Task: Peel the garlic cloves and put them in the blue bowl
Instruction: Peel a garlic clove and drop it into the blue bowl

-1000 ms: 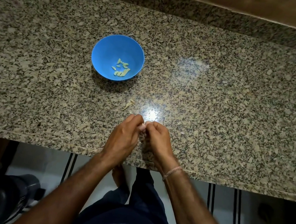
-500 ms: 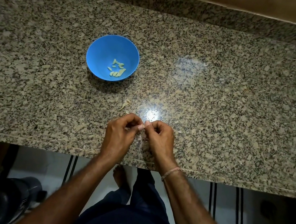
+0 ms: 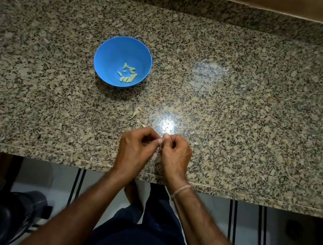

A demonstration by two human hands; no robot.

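Garlic clove [image 3: 158, 153]: pinched between left hand [image 3: 134, 149] and right hand [image 3: 175, 156] fingertips (axis hidden). Blue bowl [image 3: 112, 52]: smooth, round, holding slender peeled cloves [image 3: 128, 74].

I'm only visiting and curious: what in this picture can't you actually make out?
All in the head view:
1. The garlic clove, pinched between the left hand and right hand, is mostly covered by them, so how far it is peeled cannot be told.
2. The peeled cloves in the blue bowl are too small and bunched to count surely.
3. The dark object at bottom left is dim and cut off by the picture's edge.
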